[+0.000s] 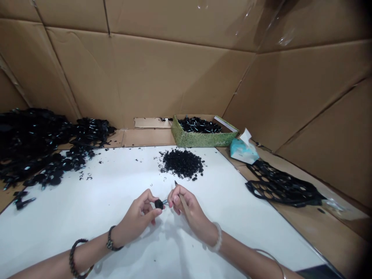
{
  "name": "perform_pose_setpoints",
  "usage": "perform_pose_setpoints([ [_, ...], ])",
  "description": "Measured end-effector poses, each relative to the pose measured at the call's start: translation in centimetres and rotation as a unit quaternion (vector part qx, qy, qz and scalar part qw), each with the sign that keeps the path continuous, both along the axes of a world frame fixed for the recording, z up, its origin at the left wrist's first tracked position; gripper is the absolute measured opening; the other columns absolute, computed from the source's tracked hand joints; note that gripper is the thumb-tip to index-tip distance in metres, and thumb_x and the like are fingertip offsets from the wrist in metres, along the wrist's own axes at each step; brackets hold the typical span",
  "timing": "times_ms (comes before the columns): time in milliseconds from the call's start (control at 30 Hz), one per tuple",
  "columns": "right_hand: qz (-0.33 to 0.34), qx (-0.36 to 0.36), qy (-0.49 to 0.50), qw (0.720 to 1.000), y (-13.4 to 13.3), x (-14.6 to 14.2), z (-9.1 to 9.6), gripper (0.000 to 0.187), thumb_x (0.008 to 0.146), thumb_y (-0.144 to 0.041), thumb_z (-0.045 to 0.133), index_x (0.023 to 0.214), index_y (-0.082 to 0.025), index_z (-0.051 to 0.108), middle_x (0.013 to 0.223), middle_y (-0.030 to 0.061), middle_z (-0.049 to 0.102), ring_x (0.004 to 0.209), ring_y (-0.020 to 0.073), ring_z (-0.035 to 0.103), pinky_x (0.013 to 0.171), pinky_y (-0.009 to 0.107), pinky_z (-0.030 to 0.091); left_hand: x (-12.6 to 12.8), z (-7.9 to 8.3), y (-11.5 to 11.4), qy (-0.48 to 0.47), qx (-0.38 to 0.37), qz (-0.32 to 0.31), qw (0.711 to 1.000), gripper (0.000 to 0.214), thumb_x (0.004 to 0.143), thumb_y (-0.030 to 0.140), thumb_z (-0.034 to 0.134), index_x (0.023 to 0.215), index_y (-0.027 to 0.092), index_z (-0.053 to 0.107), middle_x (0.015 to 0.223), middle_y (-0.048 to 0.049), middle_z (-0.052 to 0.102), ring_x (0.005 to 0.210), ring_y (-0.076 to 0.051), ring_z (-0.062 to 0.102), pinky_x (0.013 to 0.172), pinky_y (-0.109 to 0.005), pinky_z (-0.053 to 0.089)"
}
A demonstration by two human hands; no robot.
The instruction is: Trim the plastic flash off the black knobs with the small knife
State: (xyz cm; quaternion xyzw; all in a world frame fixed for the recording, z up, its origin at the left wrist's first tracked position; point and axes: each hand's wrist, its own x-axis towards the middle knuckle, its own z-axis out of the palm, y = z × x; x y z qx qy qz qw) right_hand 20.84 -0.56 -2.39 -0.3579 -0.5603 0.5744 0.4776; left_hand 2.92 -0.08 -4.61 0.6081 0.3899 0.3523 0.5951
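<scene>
My left hand (139, 211) is closed, with thumb and fingers pinching a black-headed screw (159, 204). The screw's metal shank points right, toward my right hand (188, 207). That hand is closed round a slim tan tool (183, 202) with a dark pointed tip facing away from me. Its fingertips are at the end of the shank; whether they touch it I cannot tell. Beyond both hands, a heap of small black pieces (183, 162) lies on the white tabletop (122, 186).
Black-headed screws (58, 166) are piled at the left. A green box (203, 139) of similar parts stands at the back. To the right are a tissue pack (244, 150) and black perforated sheets (286, 186). Cardboard walls (174, 73) enclose the back and right.
</scene>
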Motion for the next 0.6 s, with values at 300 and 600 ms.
perform_pose_setpoints([
  [300, 0.000, 0.101, -0.059, 0.993, -0.7, 0.5, 0.4, 0.030, 0.088, -0.044, 0.048, 0.073, -0.018, 0.047, 0.070, 0.0008, 0.051, 0.064, 0.0124, 0.044, 0.061, 0.026, 0.033, 0.1, 0.6, -0.6, 0.126, 0.077, 0.013, 0.989, 0.022, 0.081, 0.037, 0.056, 0.085, 0.021, 0.042, 0.050, 0.0089, 0.040, 0.044, -0.009, 0.038, 0.046, -0.020, 0.030],
  [600, 0.066, 0.017, -0.050, 0.996, 1.6, 2.3, 1.3, 0.040, 0.082, -0.054, 0.053, 0.070, -0.018, 0.041, 0.062, -0.0020, 0.049, 0.052, 0.0088, 0.035, 0.053, 0.024, 0.027, -0.7, 0.1, -0.7, 0.123, 0.196, -0.044, 0.972, 0.014, 0.083, 0.031, 0.054, 0.091, 0.020, 0.049, 0.075, -0.0018, 0.056, 0.055, -0.011, 0.044, 0.055, -0.024, 0.038],
])
